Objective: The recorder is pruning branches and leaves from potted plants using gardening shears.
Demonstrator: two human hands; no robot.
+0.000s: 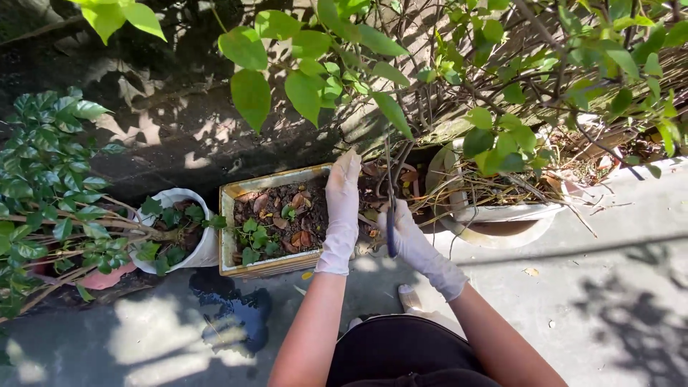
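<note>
Because the shrub (401, 86) grows out of the far right end of the planter (276, 218), both gloved hands go there, under its leaves. This rectangular planter stands between a white pot (183, 229) on the left and a round pot (494, 215) on the right, near a dark wall (165, 107). The left hand (344, 193) stretches far with the fingers straight and open, touching the stems at their base, probably to steady them. The right hand (408, 233) is closed around dark shears (391, 208), which point up to the same stems.
</note>
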